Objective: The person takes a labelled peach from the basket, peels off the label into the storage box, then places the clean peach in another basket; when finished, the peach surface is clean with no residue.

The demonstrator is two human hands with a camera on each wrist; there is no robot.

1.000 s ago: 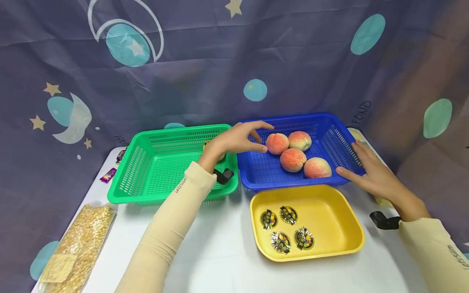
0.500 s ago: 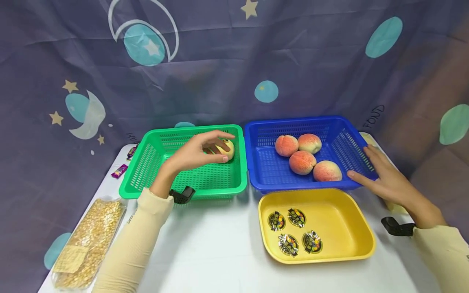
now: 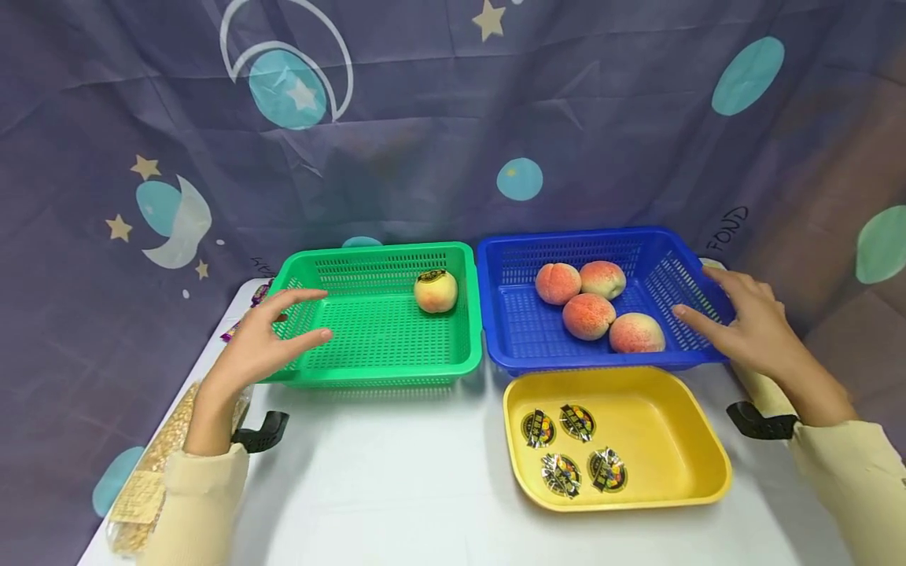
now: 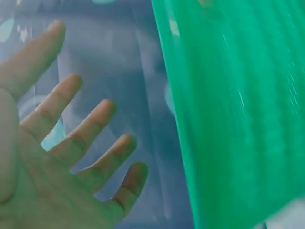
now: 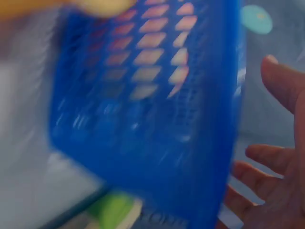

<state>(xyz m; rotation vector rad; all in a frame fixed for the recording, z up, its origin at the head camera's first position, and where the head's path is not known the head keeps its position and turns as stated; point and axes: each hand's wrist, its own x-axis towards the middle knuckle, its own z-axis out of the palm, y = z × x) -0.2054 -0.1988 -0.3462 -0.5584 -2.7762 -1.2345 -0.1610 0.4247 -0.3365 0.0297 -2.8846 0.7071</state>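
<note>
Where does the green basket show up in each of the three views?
Head: green basket sits left of centre, beside the blue basket.
Left wrist: its blurred green wall fills the right side, next to the left hand.
Right wrist: not in view.
Shared landmark: the left hand at the basket's left edge.

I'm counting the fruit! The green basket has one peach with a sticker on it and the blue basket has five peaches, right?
Almost. The green basket does hold one peach with a sticker, but the blue basket has four peaches, not five. The head view shows them clustered together.
</note>
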